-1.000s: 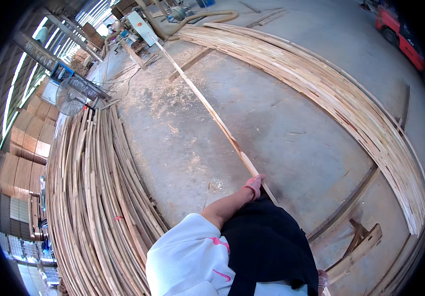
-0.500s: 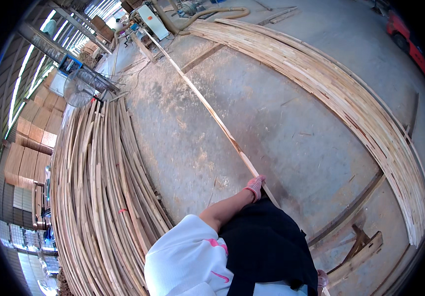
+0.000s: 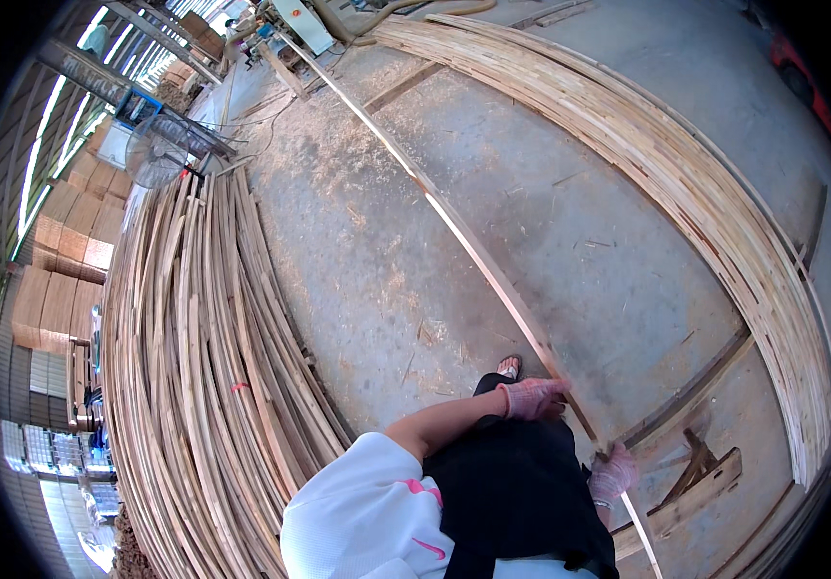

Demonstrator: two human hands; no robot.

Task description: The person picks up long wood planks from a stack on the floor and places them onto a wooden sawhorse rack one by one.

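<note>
So you've got that long wooden strip (image 3: 454, 232) in both gloved hands, and the thing to watch is its long axis: it runs from low on your right side, forward and away to the upper left, all the way toward the machine (image 3: 302, 21) at the far end of the concrete floor (image 3: 570, 222). Your left hand (image 3: 532, 397) sits further up the strip, fingers curled closed around it, while your right hand (image 3: 612, 473) grips it near the tail end by your hip. Almost all the length is out ahead of your fingers. The stacked strips (image 3: 193, 386) lie off to your left, well apart from it.
</note>
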